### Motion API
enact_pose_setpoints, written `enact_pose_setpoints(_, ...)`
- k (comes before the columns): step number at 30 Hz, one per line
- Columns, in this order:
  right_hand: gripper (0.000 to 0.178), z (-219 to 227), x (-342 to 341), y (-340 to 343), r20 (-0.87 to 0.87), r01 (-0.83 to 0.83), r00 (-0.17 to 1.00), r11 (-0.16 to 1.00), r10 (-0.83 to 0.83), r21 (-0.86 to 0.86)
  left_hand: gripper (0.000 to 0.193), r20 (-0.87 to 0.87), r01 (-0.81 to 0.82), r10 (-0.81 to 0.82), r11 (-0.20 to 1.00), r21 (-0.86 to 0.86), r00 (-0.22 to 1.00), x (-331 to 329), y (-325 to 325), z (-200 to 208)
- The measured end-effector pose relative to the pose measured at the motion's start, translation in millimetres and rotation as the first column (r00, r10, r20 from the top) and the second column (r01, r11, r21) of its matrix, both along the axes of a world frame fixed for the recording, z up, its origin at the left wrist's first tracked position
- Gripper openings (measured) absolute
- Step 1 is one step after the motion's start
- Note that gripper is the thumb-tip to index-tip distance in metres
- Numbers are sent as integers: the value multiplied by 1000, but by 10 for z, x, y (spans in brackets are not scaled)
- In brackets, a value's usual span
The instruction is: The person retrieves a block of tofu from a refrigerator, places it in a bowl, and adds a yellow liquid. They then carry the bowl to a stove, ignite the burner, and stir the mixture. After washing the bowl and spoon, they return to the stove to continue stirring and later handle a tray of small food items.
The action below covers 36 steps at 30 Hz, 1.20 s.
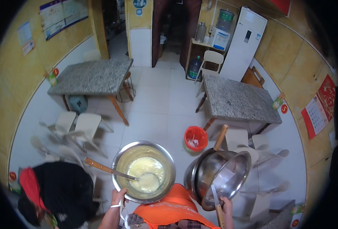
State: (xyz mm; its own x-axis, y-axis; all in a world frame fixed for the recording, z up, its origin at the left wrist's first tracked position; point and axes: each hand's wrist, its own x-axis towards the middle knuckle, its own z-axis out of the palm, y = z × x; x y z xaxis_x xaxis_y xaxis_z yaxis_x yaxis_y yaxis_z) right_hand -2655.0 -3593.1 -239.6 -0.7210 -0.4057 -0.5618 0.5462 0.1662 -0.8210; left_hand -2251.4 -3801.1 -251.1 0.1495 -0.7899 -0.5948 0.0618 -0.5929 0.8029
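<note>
Head view, left hand (119,196): gripping the near-left rim of a steel bowl (168,168).
Bowl: pale yellow liquid (155,168) inside, ladle (100,165) across its left edge.
Right hand (227,212): closed at the near rim of tilted metal basins (209,168); cannot tell if it grips the wooden-handled tool (219,213).
Red bucket (203,142): on the floor (150,118), beyond the basins.
Right table (237,99): green packet (278,103) at its right edge.

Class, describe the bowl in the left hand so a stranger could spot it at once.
Start at the orange garment, bottom centre. Above its left side, the left hand grips a round steel bowl. Unlike the metal vessels by the right hand, it holds pale yellow liquid and a wooden-handled ladle.
</note>
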Motion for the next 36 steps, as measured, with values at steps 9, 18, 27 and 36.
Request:
enact_pose_setpoints(9,19,-182,-1530,-3907,-218,-65,974,998,67,15,17,-215,-91,107,993,81,971,-1292,-3649,-73)
enact_pose_setpoints(18,24,-81,-2406,-8222,-68,-403,915,912,399,-75,19,-187,-425,415,905,-19,891,-1743,-6583,-175)
enact_pose_setpoints(27,18,-53,-2858,-11778,-297,-442,840,890,454,111,14,-193,-483,471,875,-20,861,-2132,-10055,-82)
enact_pose_setpoints(36,25,181,-2448,-15736,-566,-832,222,457,794,315,16,-307,-787,745,617,-17,592,-2131,-12645,-197)
